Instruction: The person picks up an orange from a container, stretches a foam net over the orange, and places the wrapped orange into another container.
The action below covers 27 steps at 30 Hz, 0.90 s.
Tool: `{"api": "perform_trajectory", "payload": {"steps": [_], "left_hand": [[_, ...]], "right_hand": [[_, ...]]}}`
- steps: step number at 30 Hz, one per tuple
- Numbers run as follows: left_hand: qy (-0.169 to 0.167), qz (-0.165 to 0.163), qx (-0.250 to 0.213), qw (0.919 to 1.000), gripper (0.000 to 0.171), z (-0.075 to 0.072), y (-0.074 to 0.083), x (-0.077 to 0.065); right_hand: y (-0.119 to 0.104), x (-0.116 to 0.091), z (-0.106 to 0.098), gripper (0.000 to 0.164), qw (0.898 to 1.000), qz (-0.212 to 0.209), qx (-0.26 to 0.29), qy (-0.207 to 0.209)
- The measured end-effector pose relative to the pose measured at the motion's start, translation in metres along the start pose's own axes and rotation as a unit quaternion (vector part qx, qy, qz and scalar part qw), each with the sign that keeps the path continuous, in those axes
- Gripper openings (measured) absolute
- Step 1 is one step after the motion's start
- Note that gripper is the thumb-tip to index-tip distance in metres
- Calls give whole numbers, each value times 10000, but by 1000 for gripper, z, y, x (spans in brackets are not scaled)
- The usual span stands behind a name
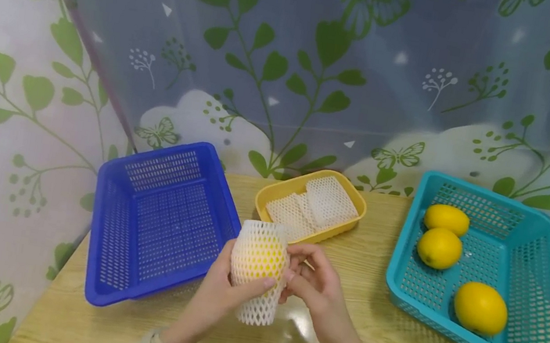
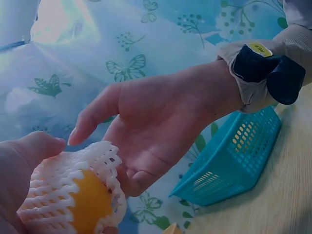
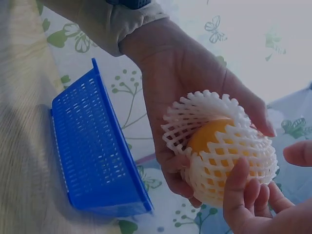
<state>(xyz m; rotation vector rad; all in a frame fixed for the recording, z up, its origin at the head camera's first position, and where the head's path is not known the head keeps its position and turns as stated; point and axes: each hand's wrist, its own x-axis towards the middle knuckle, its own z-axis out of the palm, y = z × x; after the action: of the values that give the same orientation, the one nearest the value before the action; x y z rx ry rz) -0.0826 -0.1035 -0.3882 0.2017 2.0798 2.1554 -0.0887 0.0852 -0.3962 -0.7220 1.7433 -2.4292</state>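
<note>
My left hand [image 1: 231, 294] grips a lemon-like yellow fruit [image 3: 209, 139] in a white foam net sleeve [image 1: 258, 310], thumb across the front. The sleeve reaches past the fruit at top and bottom in the head view; in the left wrist view, bare yellow skin shows at its open end. At the sleeve's right side, my right hand [image 1: 319, 286] has its fingers loosely bent, with fingertips against the net. Its thumb stands apart from the net in the right wrist view. The palm side of the left hand's hold is partly hidden behind the fruit.
A blue basket [image 1: 156, 281] stands at the left, with no fruit in view inside. Behind the hands, a small yellow tray [image 1: 362, 207] holds flattened foam nets [image 1: 331, 203]. At the right, a teal basket [image 1: 453, 331] contains three yellow fruits [image 1: 479, 309]. A patterned curtain [image 1: 288, 79] hangs behind the table.
</note>
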Motion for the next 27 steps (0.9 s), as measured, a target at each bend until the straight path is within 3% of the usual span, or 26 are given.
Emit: {"api": "perform_trajectory", "payload": {"steps": [5, 9, 16, 20, 27], "left_hand": [[165, -71, -218, 9996, 66, -17, 5, -3], [255, -79, -297, 9992, 64, -32, 11, -6], [773, -24, 434, 9961, 59, -66, 29, -9], [950, -157, 806, 9921, 59, -91, 38, -9], [1244, -350, 1513, 9800, 64, -141, 44, 2]], "right_hand": [[-1, 9, 9, 28, 9979, -303, -471, -319], [-1, 21, 14, 24, 9859, -857, -1394, -359], [10, 49, 25, 14, 9384, -1631, -3046, -24], [23, 64, 33, 9, 9098, -1726, -3775, 36], [50, 85, 44, 10, 8455, -1717, -5057, 2]]}}
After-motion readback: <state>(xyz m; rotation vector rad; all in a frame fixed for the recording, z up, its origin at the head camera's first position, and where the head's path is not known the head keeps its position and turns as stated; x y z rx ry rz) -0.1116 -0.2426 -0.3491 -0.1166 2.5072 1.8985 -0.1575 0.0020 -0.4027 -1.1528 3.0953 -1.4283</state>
